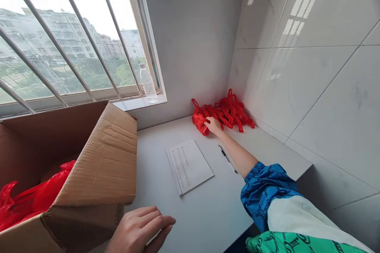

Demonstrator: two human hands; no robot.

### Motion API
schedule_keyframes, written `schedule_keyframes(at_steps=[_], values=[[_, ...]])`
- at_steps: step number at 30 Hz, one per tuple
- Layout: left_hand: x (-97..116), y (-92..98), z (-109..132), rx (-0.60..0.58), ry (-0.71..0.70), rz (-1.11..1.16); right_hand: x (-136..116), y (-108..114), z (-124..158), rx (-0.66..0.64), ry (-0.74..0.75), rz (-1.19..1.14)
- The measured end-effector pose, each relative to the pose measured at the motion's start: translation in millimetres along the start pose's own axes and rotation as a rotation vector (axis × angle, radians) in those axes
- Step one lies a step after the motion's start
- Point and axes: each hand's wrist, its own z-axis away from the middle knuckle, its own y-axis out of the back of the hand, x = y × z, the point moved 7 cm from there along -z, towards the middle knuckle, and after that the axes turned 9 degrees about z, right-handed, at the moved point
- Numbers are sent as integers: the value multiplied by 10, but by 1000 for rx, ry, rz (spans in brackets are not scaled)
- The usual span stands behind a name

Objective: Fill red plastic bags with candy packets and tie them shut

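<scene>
My right hand [213, 125] reaches to the back of the white table, its fingers closed on a small red plastic bag [200, 121]. More red plastic bags [233, 110], bunched with their handles sticking up, lie just to its right against the tiled wall. My left hand [141, 227] hovers over the table's near side by the cardboard box [101, 162]. Its fingers are loosely bent with nothing between them. Under my right forearm lies a black-and-clear pen [227, 158]. A notebook [191, 166] with several columns of handwriting rests at mid-table.
Inside the open box on the left is more red plastic [44, 195]; its raised flap leans toward the table. A clear plastic bottle [147, 83] stands on the sill of the barred window. The white table [204, 213] meets walls at the back and right.
</scene>
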Motion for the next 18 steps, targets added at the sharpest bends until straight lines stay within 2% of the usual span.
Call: schedule_keyframes(at_steps=[2, 5, 9, 11, 14, 16, 18], values=[[-122, -14, 24, 21, 63, 33, -119, 103, 90, -31, 109, -79], [-306, -52, -33, 60, 149, 105, -318, 186, 290, -147, 278, -196], [-588, -218, -179, 102, 266, 112, -465, 81, 668, -325, 424, -257], [-737, -355, -233, 89, 318, 62, -458, 9, 847, -291, 426, -175], [-928, -556, -318, 77, 358, -14, -468, -16, 1096, -107, 418, -88], [-1035, -665, -403, 99, 368, -48, -538, -31, 1266, -10, 471, -100], [-1143, -785, -504, 104, 364, -73, -624, -111, 1418, 16, 557, -77]])
